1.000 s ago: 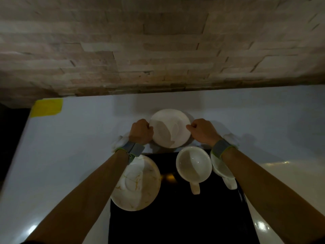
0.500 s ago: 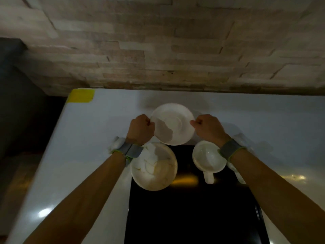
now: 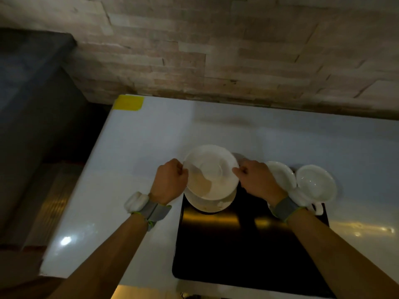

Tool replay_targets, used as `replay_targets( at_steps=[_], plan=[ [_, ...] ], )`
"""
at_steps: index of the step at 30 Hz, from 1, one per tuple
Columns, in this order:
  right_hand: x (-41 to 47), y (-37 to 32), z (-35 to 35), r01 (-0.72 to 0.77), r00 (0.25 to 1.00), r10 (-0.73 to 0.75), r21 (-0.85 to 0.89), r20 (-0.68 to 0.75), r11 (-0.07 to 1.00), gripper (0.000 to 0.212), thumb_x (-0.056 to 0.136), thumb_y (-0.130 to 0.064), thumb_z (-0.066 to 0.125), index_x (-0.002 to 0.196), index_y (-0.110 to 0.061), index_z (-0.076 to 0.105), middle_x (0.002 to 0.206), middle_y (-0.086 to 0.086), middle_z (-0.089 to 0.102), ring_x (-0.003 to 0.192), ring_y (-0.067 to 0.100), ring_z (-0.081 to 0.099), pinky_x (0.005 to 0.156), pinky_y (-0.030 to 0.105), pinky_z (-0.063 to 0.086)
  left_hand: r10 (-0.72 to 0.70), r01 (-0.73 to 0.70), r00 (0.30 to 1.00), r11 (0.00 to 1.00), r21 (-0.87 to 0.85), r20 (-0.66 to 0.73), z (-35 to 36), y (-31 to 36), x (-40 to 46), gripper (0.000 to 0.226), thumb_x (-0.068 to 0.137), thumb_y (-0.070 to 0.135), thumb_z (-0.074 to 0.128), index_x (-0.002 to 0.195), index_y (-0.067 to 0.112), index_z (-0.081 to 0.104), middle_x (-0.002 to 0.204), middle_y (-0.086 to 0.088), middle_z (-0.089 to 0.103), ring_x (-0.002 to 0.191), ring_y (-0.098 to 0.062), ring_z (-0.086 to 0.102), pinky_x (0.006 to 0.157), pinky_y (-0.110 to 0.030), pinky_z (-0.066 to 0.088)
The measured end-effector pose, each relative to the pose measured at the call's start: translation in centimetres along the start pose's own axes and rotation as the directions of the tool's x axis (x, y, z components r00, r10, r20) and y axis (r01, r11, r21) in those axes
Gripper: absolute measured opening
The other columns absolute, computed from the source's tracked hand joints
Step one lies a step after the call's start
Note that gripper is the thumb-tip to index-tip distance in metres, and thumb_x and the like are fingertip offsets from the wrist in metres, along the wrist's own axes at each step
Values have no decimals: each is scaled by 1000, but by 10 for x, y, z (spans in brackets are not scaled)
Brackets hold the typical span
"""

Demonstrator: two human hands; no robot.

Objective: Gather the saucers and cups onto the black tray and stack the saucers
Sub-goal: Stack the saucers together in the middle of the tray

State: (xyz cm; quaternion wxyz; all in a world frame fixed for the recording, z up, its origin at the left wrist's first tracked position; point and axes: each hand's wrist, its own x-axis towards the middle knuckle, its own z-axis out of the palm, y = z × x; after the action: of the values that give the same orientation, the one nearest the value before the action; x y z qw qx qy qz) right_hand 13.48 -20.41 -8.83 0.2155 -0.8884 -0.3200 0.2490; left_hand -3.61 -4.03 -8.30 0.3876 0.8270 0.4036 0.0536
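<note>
Left hand: left hand is curled up and pinches the left rim of the top saucer.
Right hand: right hand is curled up too and pinches the right rim of the same saucer.
Top saucer: white and round, held between both hands. It tips a little, far side up. It sits over the far left corner of the black tray and pokes out past the tray's far edge.
Bottom saucer: a second saucer lies on the tray right under the top one. Only its near rim shows, like a thin moon. I cannot tell if the two saucers touch.
First cup: a white cup stands just beside the right hand, at the far edge of the tray. The hand and wrist hide part of it.
Second cup: another white cup stands right beside the first one, at the far right corner of the tray. Its handle points to the near side. Both cups are open side up.
Black tray: shiny and dark, on the white bench, near its front edge. Most of the tray is bare.
Wrists: each wrist has a grey band with a green edge.
Bench: a yellow patch is stuck at the far left corner. A brick wall stands behind the far edge.
</note>
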Motion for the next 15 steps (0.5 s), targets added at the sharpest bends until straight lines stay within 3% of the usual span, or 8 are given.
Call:
replay_targets(
  at_steps=[5, 10, 15],
  plan=[
    [-17, -1, 12, 0, 1000, 0, -8, 6, 1000, 39, 97, -32, 52, 68, -7, 49, 73, 21, 64, 69, 33, 60, 70, 43, 49, 12, -12, 1000, 999, 39, 17, 8, -14, -12, 22, 95, 12, 54, 93, -7, 62, 86, -27, 71, 81, -37, 68, 75, -47, 56],
    [-25, 2, 21, -19, 1000, 21, -91, 20, 996, 41, 98, -34, 50, 63, -16, 40, 62, 2, 48, 65, 21, 51, 65, 37, 43, 35, -38, 999, 986, 165, 21, 19, -20, -17, 16, 96, 16, 51, 84, 5, 54, 81, -21, 68, 79, -36, 66, 67, -41, 50],
    [-26, 2, 24, -24, 999, 27, -158, 18, 987, 42, 98, -35, 48, 61, -20, 36, 60, -2, 44, 66, 21, 52, 67, 38, 46, 30, -38, 999, 973, 228, 37, 27, -25, -12, 16, 97, 18, 48, 85, 9, 47, 87, -22, 67, 82, -36, 64, 61, -32, 37]
  ],
)
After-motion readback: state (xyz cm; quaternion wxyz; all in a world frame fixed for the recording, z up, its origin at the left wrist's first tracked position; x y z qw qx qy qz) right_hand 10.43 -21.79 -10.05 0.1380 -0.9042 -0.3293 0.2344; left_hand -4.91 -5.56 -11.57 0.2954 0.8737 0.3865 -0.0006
